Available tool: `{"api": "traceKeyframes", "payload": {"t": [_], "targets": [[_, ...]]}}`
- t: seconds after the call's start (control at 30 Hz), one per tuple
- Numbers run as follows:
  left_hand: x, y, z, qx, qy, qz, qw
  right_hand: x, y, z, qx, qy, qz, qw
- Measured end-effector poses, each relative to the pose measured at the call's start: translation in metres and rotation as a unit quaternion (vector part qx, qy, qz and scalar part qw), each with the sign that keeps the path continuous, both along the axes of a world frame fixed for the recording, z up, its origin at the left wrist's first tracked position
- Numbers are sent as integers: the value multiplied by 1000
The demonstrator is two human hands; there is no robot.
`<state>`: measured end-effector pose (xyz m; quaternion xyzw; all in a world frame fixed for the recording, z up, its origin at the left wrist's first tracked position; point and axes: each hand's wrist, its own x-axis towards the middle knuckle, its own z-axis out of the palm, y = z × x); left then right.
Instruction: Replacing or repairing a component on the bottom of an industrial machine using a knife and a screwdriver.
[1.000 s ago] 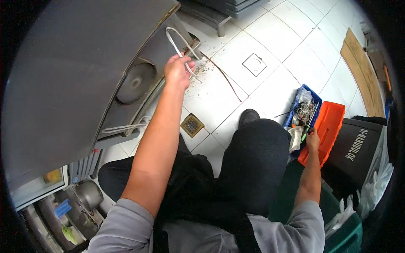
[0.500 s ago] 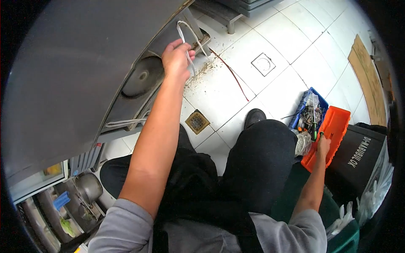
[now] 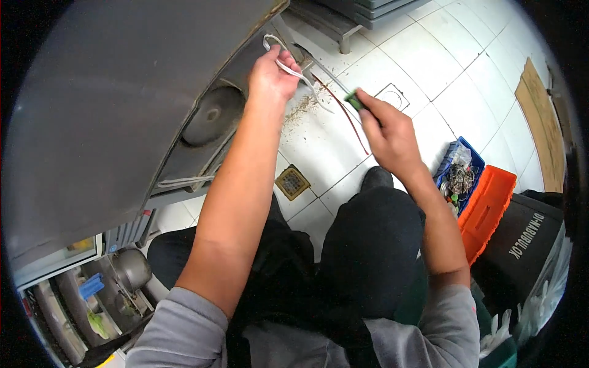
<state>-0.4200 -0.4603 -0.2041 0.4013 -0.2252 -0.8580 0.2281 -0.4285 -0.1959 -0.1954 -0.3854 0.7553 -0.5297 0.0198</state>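
A white tiled floor (image 3: 429,67) is seen; a square brass drain (image 3: 292,182) is set in it near the middle; brown crumbs (image 3: 305,109) are scattered farther off; a blue tray (image 3: 457,175) and an orange tray (image 3: 488,208) are placed at right.

green-handled tool (image 3: 352,100) mostly hidden in right hand (image 3: 389,132), tip blurred

machine panel (image 3: 123,92) left, parts trays (image 3: 472,190) right

The big grey machine body (image 3: 110,104) blocks all the left side for me. To the right, white floor tiles (image 3: 429,61) are open; the orange box (image 3: 488,208) and blue tray (image 3: 457,172) stand near right.
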Motion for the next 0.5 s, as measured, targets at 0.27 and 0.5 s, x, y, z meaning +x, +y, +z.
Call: {"api": "traceKeyframes", "payload": {"t": [0.27,0.5], "targets": [[4,-1,0,7,102,-10,995,-1,-45,-2,16,-4,10,1000],[-1,-2,-3,-21,89,-9,996,-1,-48,-5,16,25,9,1000]]}}
